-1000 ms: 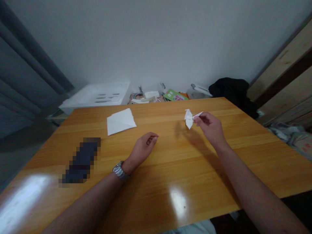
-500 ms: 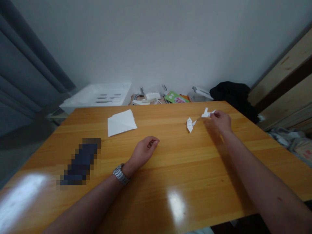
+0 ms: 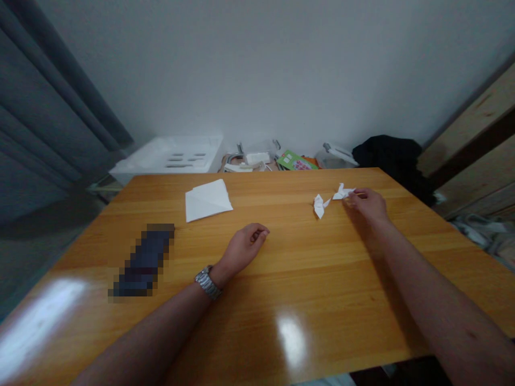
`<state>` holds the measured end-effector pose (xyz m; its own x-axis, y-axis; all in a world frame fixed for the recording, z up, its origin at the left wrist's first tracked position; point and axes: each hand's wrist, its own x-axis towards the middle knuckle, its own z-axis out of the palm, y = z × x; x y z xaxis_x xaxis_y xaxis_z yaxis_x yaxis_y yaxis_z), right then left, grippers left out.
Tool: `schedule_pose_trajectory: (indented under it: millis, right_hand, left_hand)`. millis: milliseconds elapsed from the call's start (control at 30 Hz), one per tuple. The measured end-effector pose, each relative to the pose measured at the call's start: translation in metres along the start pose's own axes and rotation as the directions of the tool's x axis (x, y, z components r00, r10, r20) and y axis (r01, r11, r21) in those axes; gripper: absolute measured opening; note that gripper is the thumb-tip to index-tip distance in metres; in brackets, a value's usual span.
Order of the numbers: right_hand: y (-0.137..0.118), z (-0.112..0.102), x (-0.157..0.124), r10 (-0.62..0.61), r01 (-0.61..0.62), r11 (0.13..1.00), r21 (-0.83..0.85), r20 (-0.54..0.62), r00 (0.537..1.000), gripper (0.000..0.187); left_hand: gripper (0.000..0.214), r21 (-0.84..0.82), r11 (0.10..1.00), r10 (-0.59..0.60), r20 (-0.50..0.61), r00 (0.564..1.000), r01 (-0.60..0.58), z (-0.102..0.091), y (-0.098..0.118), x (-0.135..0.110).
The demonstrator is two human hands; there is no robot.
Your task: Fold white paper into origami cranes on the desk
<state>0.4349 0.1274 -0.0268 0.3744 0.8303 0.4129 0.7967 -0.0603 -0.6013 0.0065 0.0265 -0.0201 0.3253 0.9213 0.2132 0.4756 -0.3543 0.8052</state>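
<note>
My right hand [image 3: 368, 203] reaches to the far right of the wooden table [image 3: 281, 279] and pinches a small folded white paper figure [image 3: 343, 192] by its end. A second white paper figure [image 3: 319, 206] lies on the table just left of it, apart from my fingers. On the table's middle rests my left hand [image 3: 244, 247], loosely curled with nothing in it, a metal watch [image 3: 208, 282] on its wrist. A folded white paper sheet [image 3: 207, 200] lies further back to the left.
A dark blurred-out object [image 3: 144, 261] lies on the left of the table. Behind the table are a white plastic crate [image 3: 173, 157], a green booklet [image 3: 295, 160], clutter and a black garment [image 3: 392, 153]. Grey curtain on the left, wooden furniture [image 3: 475, 139] on the right.
My right hand set one paper figure down on the table, then moved right and back and took hold of a second figure. My left hand stayed put.
</note>
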Motion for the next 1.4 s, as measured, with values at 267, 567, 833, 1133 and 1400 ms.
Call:
schedule_pose_trajectory:
  millis: [267, 567, 833, 1133, 1400]
  right_hand:
    - [-0.075, -0.028, -0.031, -0.065, 0.076, 0.985, 0.152, -0.075, 0.995, 0.030]
    - [-0.155, 0.019, -0.114, -0.437, 0.371, 0.898, 0.235, 0.392, 0.810, 0.035]
    - [-0.150, 0.041, -0.137, -0.444, 0.441, 0.888, 0.130, 0.488, 0.751, 0.034]
    - [-0.148, 0.042, -0.138, -0.428, 0.388, 0.902, 0.187, 0.486, 0.762, 0.034]
    - [-0.148, 0.043, -0.137, -0.413, 0.361, 0.910, 0.201, 0.489, 0.769, 0.035]
  left_hand:
    - [0.023, 0.026, 1.000, 0.014, 0.001, 1.000, -0.014, 0.000, 0.003, 0.000]
    - [0.024, 0.055, 0.998, 0.026, 0.015, 1.000, -0.027, -0.002, 0.005, -0.001]
    - [0.024, 0.094, 0.995, 0.032, 0.030, 0.999, -0.035, -0.001, 0.005, -0.001]
    - [0.023, 0.088, 0.995, 0.034, 0.050, 0.998, -0.038, -0.003, 0.005, -0.002]
    - [0.024, 0.140, 0.989, 0.035, 0.043, 0.998, -0.041, -0.034, 0.011, 0.006]
